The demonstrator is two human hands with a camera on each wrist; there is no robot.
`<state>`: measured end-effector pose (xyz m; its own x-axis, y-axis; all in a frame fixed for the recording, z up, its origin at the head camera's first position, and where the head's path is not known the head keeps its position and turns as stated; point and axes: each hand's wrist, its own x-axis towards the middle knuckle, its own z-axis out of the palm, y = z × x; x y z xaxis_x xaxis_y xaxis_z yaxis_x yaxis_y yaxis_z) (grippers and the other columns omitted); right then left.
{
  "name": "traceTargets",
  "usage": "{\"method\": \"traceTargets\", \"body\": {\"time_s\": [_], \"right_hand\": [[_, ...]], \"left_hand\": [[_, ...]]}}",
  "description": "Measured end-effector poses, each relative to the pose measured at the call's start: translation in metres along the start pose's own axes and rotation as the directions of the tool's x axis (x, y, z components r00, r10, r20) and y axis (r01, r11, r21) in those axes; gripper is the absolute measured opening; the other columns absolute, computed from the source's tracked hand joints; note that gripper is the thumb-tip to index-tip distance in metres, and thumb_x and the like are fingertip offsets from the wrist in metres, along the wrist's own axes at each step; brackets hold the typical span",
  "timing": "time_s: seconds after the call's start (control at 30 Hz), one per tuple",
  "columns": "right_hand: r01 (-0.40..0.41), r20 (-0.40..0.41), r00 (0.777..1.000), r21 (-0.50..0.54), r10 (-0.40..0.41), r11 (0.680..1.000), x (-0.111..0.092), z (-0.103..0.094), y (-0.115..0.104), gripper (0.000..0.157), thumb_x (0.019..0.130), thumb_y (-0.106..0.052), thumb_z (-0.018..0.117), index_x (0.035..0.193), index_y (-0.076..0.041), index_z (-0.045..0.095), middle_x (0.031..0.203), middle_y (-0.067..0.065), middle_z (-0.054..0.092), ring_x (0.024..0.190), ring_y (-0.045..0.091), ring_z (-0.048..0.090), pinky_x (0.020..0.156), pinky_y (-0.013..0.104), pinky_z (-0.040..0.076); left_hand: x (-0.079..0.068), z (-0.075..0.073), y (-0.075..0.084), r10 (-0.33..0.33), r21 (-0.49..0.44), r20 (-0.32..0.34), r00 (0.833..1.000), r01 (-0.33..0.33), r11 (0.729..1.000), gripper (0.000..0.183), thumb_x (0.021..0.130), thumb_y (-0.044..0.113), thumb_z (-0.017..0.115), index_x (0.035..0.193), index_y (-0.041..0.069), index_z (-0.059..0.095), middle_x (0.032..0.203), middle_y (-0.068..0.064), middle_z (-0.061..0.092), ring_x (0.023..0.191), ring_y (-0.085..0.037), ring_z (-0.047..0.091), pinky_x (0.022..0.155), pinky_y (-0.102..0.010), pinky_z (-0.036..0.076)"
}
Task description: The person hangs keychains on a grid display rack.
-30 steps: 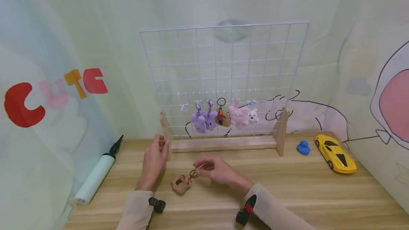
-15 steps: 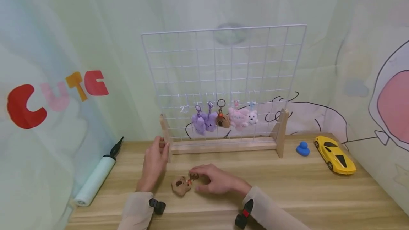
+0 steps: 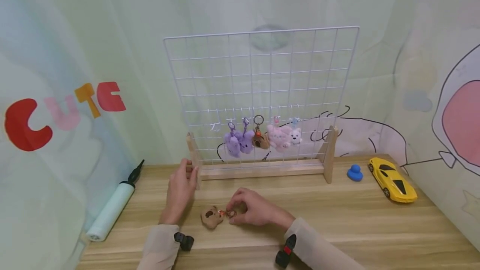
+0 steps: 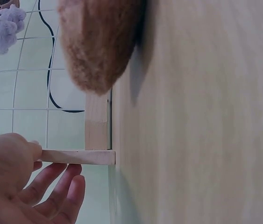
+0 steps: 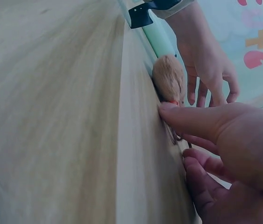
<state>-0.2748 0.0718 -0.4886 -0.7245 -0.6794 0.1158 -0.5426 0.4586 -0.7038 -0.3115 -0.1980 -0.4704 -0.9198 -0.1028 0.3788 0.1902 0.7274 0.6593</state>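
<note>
A brown plush keychain (image 3: pixel 212 217) lies on the table between the hands, its metal ring (image 3: pixel 231 213) pointing right. My right hand (image 3: pixel 253 207) has its thumb and fingers curled about that ring; in the right wrist view the ring shows just past the thumb. With thumb on one side and fingers on the other, my left hand (image 3: pixel 181 188) grips the left upright (image 4: pixel 82 157) of a wooden stand. The stand carries a white wire grid (image 3: pixel 262 74), where purple plush keychains (image 3: pixel 239 143), a brown one (image 3: pixel 261 141) and pink and white plush toys (image 3: pixel 283 136) hang from hooks.
A pale green hand pump (image 3: pixel 112 209) with a black nozzle lies at the table's left edge. To the right of the stand sit a small blue object (image 3: pixel 354 173) and a yellow toy car (image 3: pixel 392 180). A printed curtain (image 3: pixel 142 74) closes off the back and sides.
The right hand's fingers opened out over the ring, then drew in around it. The ring has turned slightly toward that hand, while the plush stays in place. My left hand keeps its grip.
</note>
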Motion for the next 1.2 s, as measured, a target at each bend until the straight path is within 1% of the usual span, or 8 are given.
{"method": "traceTargets", "body": {"time_s": [0.2,0.47,0.67,0.83,0.97,1.07,1.13,1.2], "right_hand": [[-0.022,-0.007,1.000,0.005,0.022,1.000,-0.001,0.000,0.001,0.022,0.086,-0.030,0.094,0.104,-0.023,0.081,0.110,-0.003,0.065,0.095,0.009,0.057,0.083,0.019,0.047],[-0.025,-0.004,1.000,0.049,0.025,0.998,-0.003,-0.002,-0.001,0.013,0.096,-0.023,0.085,0.109,-0.019,0.084,0.107,-0.001,0.068,0.096,0.010,0.060,0.083,0.021,0.050],[0.012,-0.076,0.997,0.004,-0.011,1.000,-0.001,-0.002,0.005,0.013,0.105,-0.019,0.073,0.107,-0.015,0.085,0.100,-0.004,0.075,0.094,0.002,0.063,0.086,0.022,0.055],[-0.056,-0.125,0.990,0.063,0.064,0.996,0.002,-0.003,0.010,0.010,0.103,-0.022,0.076,0.106,-0.013,0.076,0.097,-0.004,0.074,0.086,0.002,0.065,0.079,0.022,0.058],[-0.031,-0.071,0.997,0.078,0.037,0.996,0.001,-0.005,0.008,0.018,0.096,-0.027,0.085,0.105,-0.016,0.074,0.100,0.000,0.072,0.089,0.006,0.064,0.081,0.022,0.058],[0.005,0.002,1.000,0.032,-0.005,0.999,-0.001,-0.005,0.003,0.027,0.093,-0.033,0.088,0.115,-0.020,0.078,0.108,0.001,0.068,0.094,0.007,0.061,0.086,0.020,0.055],[0.011,0.022,1.000,-0.017,-0.011,1.000,-0.002,-0.003,0.000,0.031,0.092,-0.038,0.089,0.118,-0.024,0.079,0.111,-0.001,0.064,0.095,0.006,0.057,0.086,0.019,0.052],[0.021,0.014,1.000,-0.072,-0.020,0.997,-0.002,0.001,-0.002,0.027,0.093,-0.038,0.088,0.115,-0.024,0.079,0.111,-0.002,0.062,0.093,0.004,0.055,0.084,0.018,0.050]], "left_hand": [[0.000,0.000,-0.001,-0.003,0.004,0.002,1.000,0.003,1.000,0.026,0.113,0.022,0.058,0.131,0.003,0.058,0.124,-0.024,0.076,0.107,-0.038,0.078,0.087,-0.056,0.067],[0.000,0.001,-0.002,-0.014,0.004,0.010,1.000,0.014,1.000,0.027,0.114,0.023,0.058,0.133,0.004,0.057,0.124,-0.024,0.076,0.108,-0.038,0.078,0.087,-0.056,0.066],[0.000,0.000,-0.002,-0.017,0.002,0.010,1.000,0.017,1.000,0.027,0.114,0.023,0.058,0.133,0.005,0.057,0.125,-0.024,0.076,0.108,-0.038,0.078,0.088,-0.055,0.066],[0.000,0.000,-0.002,-0.010,0.005,0.001,1.000,0.010,1.000,0.026,0.113,0.023,0.059,0.132,0.005,0.058,0.124,-0.024,0.076,0.108,-0.038,0.078,0.088,-0.056,0.066],[-0.001,0.000,-0.002,-0.005,0.009,-0.010,1.000,0.006,1.000,0.025,0.113,0.022,0.060,0.130,0.005,0.058,0.124,-0.023,0.076,0.107,-0.038,0.078,0.087,-0.056,0.066],[-0.001,0.000,-0.002,0.002,0.012,-0.018,1.000,-0.002,1.000,0.025,0.113,0.022,0.060,0.130,0.004,0.059,0.123,-0.024,0.077,0.106,-0.039,0.079,0.086,-0.056,0.067],[0.000,0.000,-0.002,0.004,0.014,-0.021,1.000,-0.004,1.000,0.024,0.113,0.022,0.060,0.129,0.004,0.059,0.123,-0.024,0.077,0.106,-0.039,0.079,0.085,-0.056,0.067],[0.000,0.000,-0.002,0.010,0.012,-0.019,1.000,-0.010,1.000,0.025,0.113,0.021,0.060,0.130,0.003,0.058,0.123,-0.025,0.076,0.105,-0.039,0.078,0.084,-0.056,0.067]]}}
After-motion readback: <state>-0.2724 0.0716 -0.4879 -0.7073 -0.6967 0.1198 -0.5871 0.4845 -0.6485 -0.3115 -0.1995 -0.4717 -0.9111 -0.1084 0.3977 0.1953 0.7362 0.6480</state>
